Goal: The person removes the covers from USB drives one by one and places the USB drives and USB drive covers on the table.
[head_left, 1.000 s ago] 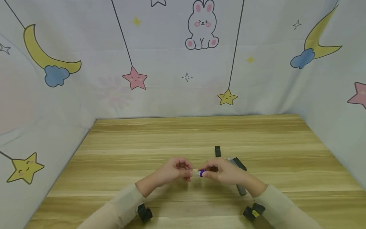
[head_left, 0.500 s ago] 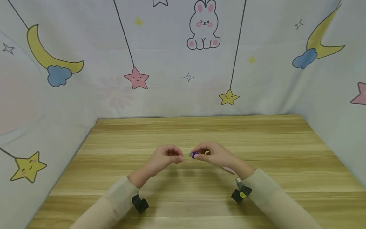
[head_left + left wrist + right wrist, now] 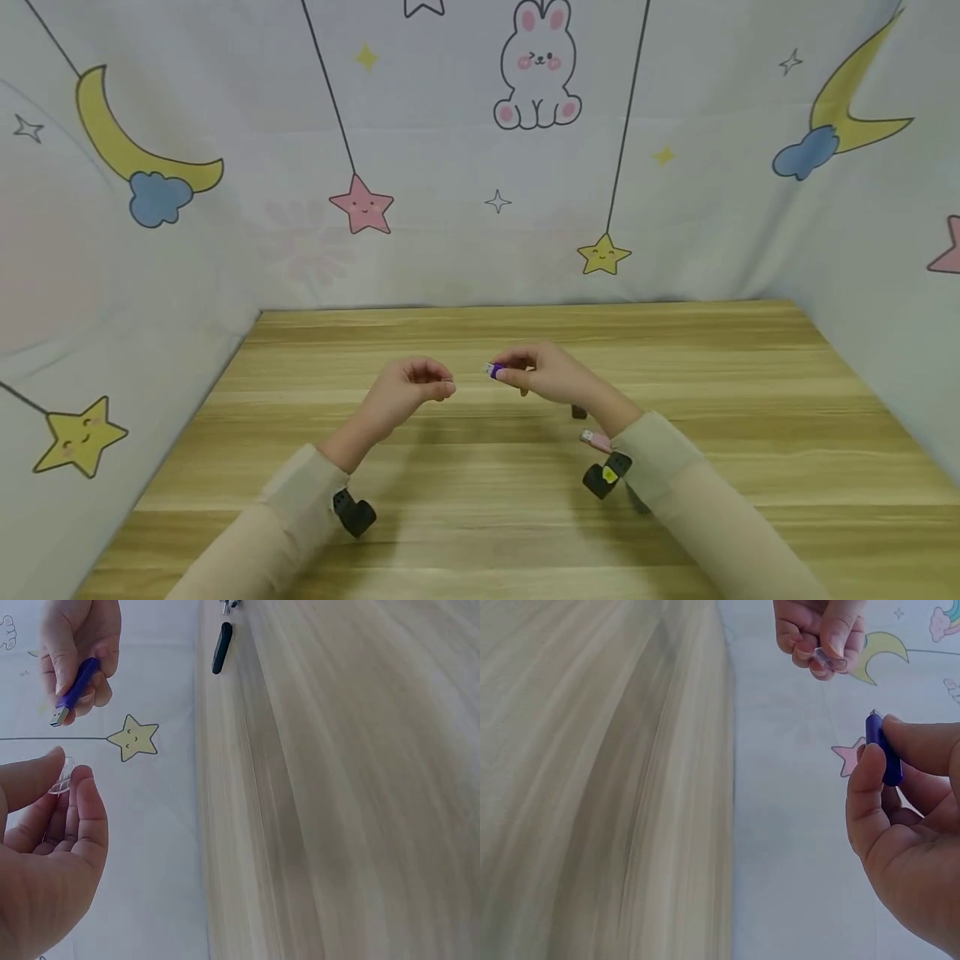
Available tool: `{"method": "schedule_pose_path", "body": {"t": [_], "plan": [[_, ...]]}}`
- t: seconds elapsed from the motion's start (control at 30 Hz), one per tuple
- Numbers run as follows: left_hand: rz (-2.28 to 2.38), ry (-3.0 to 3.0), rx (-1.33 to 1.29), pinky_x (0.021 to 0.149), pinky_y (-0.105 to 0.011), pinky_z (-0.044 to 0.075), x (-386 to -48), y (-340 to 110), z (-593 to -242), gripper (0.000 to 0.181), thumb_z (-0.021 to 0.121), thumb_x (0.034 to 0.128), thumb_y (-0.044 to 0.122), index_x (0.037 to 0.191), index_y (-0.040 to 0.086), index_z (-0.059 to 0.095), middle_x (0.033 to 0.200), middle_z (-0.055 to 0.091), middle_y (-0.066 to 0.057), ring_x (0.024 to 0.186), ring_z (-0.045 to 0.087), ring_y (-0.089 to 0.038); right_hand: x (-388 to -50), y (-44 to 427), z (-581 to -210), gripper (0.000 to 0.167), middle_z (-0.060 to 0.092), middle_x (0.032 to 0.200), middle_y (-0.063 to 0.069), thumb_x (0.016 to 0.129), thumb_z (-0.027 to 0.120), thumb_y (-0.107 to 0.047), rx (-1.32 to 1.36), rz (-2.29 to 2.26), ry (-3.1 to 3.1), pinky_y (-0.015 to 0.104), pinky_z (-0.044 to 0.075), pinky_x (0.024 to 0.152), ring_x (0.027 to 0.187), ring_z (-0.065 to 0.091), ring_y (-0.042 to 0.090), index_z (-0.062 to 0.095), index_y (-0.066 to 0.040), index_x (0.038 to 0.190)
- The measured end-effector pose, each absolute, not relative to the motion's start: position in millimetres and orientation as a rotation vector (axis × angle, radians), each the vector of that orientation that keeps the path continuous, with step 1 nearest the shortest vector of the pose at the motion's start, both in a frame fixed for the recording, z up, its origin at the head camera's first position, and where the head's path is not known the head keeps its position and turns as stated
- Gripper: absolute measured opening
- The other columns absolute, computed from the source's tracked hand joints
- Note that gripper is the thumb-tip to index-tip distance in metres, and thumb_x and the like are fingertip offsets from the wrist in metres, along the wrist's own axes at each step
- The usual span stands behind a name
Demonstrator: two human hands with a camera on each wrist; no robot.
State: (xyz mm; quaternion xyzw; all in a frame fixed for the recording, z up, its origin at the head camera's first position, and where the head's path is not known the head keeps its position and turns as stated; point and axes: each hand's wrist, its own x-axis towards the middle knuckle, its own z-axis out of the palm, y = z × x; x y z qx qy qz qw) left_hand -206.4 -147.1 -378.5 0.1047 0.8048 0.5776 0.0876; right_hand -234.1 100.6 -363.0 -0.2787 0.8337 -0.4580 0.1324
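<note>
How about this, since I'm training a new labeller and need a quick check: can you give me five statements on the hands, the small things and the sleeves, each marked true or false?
1. The right hand holds a purple USB stick. True.
2. The left hand pinches a small clear piece. True.
3. The clear piece covers the metal plug of the purple USB stick. False: the plug is bare, and the clear piece is apart from it.
4. A pink USB stick lies on the wooden table. True.
5. Both sleeves are black. False: they are pale.
</note>
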Motion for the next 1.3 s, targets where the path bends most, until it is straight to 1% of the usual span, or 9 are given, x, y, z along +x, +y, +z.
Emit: {"method": "schedule_pose_path", "body": {"t": [0.13, 0.23, 0.4, 0.67, 0.77, 0.87, 1.03, 1.23, 1.3], "plan": [[1.737, 2.423, 0.268, 0.087, -0.052, 0.049, -212.9, -154.0, -374.7, 0.015, 0.068, 0.0886, 0.01, 0.098, -0.001, 0.067, 0.08, 0.067, 0.001, 0.082, 0.064, -0.023, -242.5, 93.6, -362.6, 0.028, 0.065, 0.093, 0.008, 0.096, 0.06, -0.016, -0.763, -1.335, 2.413, 0.048, 0.052, 0.071, 0.072, 0.057, 0.018, 0.065, -0.002, 0.12], [1.747, 2.427, 0.221, 0.09, -0.052, 0.048, -218.6, -158.2, -371.9, 0.014, 0.069, 0.0883, 0.011, 0.097, 0.0, 0.067, 0.083, 0.067, 0.001, 0.085, 0.064, -0.024, -248.6, 87.9, -361.9, 0.03, 0.065, 0.093, 0.008, 0.097, 0.059, -0.017, -0.733, -1.337, 2.416, 0.048, 0.052, 0.073, 0.072, 0.058, 0.016, 0.064, -0.001, 0.123], [1.733, 2.457, 0.173, 0.093, -0.05, 0.048, -229.4, -164.6, -368.6, 0.016, 0.07, 0.0883, 0.014, 0.099, 0.002, 0.066, 0.087, 0.068, 0.001, 0.092, 0.065, -0.028, -257.5, 78.0, -359.5, 0.032, 0.066, 0.098, 0.009, 0.097, 0.059, -0.017, -0.697, -1.335, 2.424, 0.039, 0.055, 0.073, 0.079, 0.062, 0.023, 0.063, -0.002, 0.124], [1.755, 2.502, 0.159, 0.094, -0.052, 0.047, -243.8, -175.8, -368.6, 0.02, 0.068, 0.089, 0.01, 0.102, -0.004, 0.064, 0.086, 0.067, 0.0, 0.09, 0.066, -0.027, -269.6, 59.2, -356.8, 0.035, 0.066, 0.107, 0.014, 0.098, 0.056, -0.015, -0.659, -1.364, 2.355, 0.047, 0.052, 0.086, 0.093, 0.063, 0.034, 0.058, 0.0, 0.129], [1.768, 2.51, 0.136, 0.094, -0.052, 0.047, -248.1, -180.3, -369.9, 0.021, 0.068, 0.0891, 0.01, 0.103, -0.005, 0.064, 0.086, 0.067, 0.002, 0.089, 0.067, -0.025, -273.3, 52.5, -356.4, 0.036, 0.065, 0.109, 0.015, 0.098, 0.056, -0.013, -0.642, -1.384, 2.336, 0.044, 0.053, 0.086, 0.097, 0.063, 0.037, 0.057, 0.001, 0.13], [1.786, 2.512, 0.106, 0.095, -0.051, 0.047, -251.6, -184.4, -369.9, 0.021, 0.068, 0.0893, 0.01, 0.104, -0.005, 0.063, 0.086, 0.066, 0.003, 0.09, 0.067, -0.025, -277.3, 45.2, -356.4, 0.037, 0.065, 0.111, 0.016, 0.098, 0.055, -0.013, -0.615, -1.396, 2.323, 0.038, 0.054, 0.084, 0.098, 0.064, 0.035, 0.056, 0.001, 0.132], [1.792, 2.513, 0.039, 0.094, -0.046, 0.049, -257.6, -191.0, -372.7, 0.023, 0.067, 0.0899, 0.01, 0.107, -0.005, 0.062, 0.089, 0.065, 0.001, 0.093, 0.067, -0.025, -284.7, 33.2, -360.1, 0.037, 0.063, 0.117, 0.019, 0.098, 0.054, -0.011, -0.6, -1.438, 2.292, 0.036, 0.054, 0.084, 0.096, 0.065, 0.028, 0.054, 0.002, 0.133], [1.812, 2.504, 0.019, 0.088, -0.036, 0.053, -265.1, -197.6, -379.0, 0.027, 0.067, 0.0903, 0.008, 0.11, -0.009, 0.061, 0.09, 0.065, -0.001, 0.081, 0.066, -0.01, -289.4, 24.1, -362.2, 0.039, 0.06, 0.124, 0.021, 0.098, 0.053, -0.01, -0.525, -1.462, 2.274, 0.04, 0.052, 0.09, 0.105, 0.062, 0.037, 0.052, 0.002, 0.135], [1.815, 2.5, 0.022, 0.088, -0.035, 0.053, -266.5, -199.1, -380.7, 0.027, 0.066, 0.0905, 0.008, 0.111, -0.009, 0.061, 0.092, 0.065, -0.003, 0.082, 0.066, -0.01, -291.2, 21.7, -363.3, 0.04, 0.058, 0.126, 0.022, 0.098, 0.052, -0.009, -0.499, -1.476, 2.257, 0.042, 0.051, 0.092, 0.109, 0.06, 0.039, 0.051, 0.003, 0.136]]}}
